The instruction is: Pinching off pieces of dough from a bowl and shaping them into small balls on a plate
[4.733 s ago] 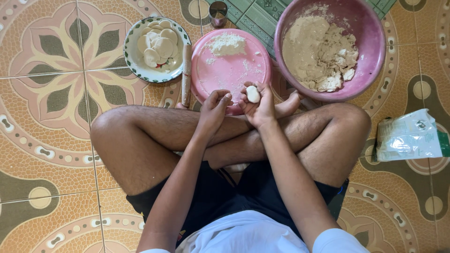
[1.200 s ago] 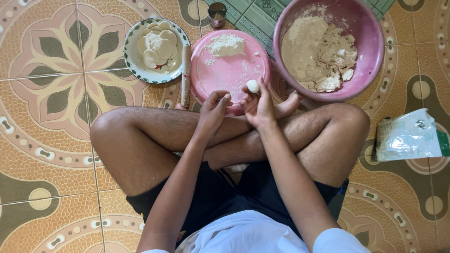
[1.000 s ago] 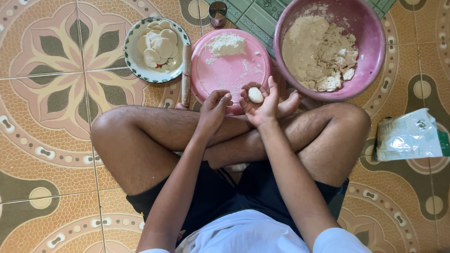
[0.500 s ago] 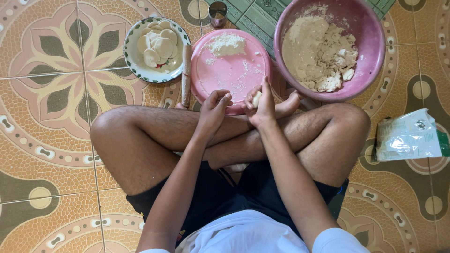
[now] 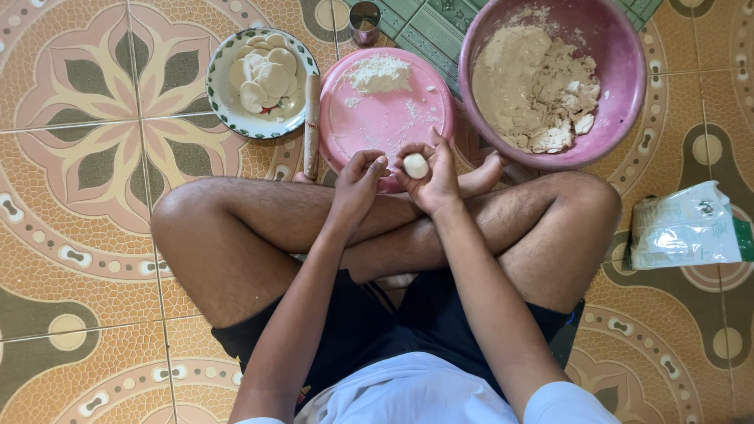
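The small round dough ball (image 5: 415, 166) is off-white. The round flat plastic board (image 5: 393, 118) under it is pink, dusted with white flour. The large round plastic basin (image 5: 620, 94) is a deeper mauve pink and holds beige dough. The round ceramic plate (image 5: 222, 94) is white with a dark green dotted rim and carries pale cream discs. The tiled floor (image 5: 86, 157) shows orange, brown and olive floral patterns. The crumpled plastic bag (image 5: 687, 228) is white and green.

I saw a smooth, matt dough ball (image 5: 415, 166), soft-looking, against glossy patterned floor tiles (image 5: 86, 235). The pink basin (image 5: 628, 94) and pink tray (image 5: 385, 118) looked like plastic, dusted with powdery flour. The rolling pin (image 5: 312, 126) seemed wooden, the small cup (image 5: 364, 20) shiny metal, the bag (image 5: 685, 228) crinkled plastic.
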